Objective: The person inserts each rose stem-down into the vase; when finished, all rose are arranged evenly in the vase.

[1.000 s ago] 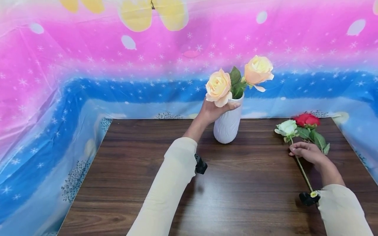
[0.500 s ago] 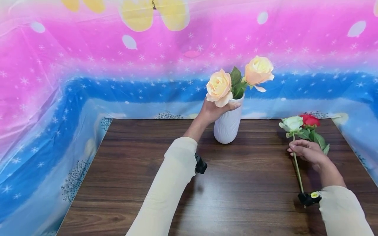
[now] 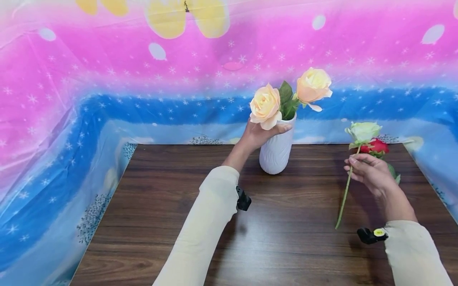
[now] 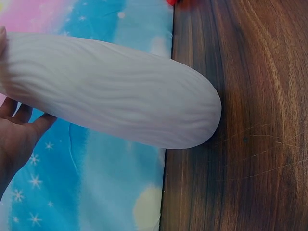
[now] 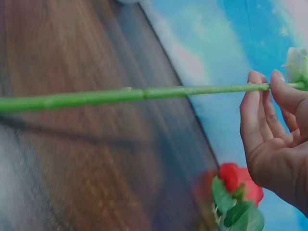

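Note:
My left hand (image 3: 258, 134) grips the white vase (image 3: 274, 155) near its rim, thumb across the front. The vase has a wavy ribbed surface, plain in the left wrist view (image 4: 120, 91). Two peach roses lean out of it, a left bloom (image 3: 265, 105) above my hand and a right bloom (image 3: 314, 85), with green leaves between. My right hand (image 3: 372, 172) pinches the green stem (image 3: 344, 198) of a pale green-white rose (image 3: 364, 132) between thumb and fingers, just below the bloom. The stem slants down to the left, and in the right wrist view it crosses over the table (image 5: 77, 94).
A red rose (image 3: 375, 146) with green leaves lies at the table's back right, partly hidden behind my right hand and the pale rose. The dark wooden table (image 3: 171, 222) ends at a back edge against a pink and blue patterned cloth (image 3: 200, 71).
My right hand has raised the pale rose off the table beside the red rose, and its stem has swung to point down-left. My left hand and the vase have stayed put.

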{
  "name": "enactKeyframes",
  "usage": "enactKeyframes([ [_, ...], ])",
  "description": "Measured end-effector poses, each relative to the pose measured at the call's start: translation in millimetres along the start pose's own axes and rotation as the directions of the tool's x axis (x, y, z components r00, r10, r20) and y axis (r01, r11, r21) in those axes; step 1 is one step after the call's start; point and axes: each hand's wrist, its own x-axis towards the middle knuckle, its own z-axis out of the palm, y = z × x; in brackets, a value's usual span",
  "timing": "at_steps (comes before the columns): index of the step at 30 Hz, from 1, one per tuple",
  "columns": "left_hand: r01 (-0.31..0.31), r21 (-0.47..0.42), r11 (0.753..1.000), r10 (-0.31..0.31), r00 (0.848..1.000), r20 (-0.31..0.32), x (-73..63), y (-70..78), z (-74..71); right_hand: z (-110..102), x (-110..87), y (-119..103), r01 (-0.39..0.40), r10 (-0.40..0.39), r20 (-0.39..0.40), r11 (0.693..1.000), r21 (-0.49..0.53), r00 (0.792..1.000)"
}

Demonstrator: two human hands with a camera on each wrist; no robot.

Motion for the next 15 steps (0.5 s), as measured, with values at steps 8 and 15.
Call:
enactKeyframes([
  [8, 0.012, -0.055, 0.998, -0.011, 1.000, 0.019, -5.6, 15.6, -3.8, 29.1, 0.0, -15.5, 0.157, -0.157, -0.030, 0.988, -0.017, 0.987],
  [15, 0.007, -0.079, 0.997, -0.005, 1.000, 0.019, -11.0, 27.2, -5.9, 57.5, -3.9, -27.7, 0.312, -0.318, -0.050, 0.945, -0.101, 0.947],
])
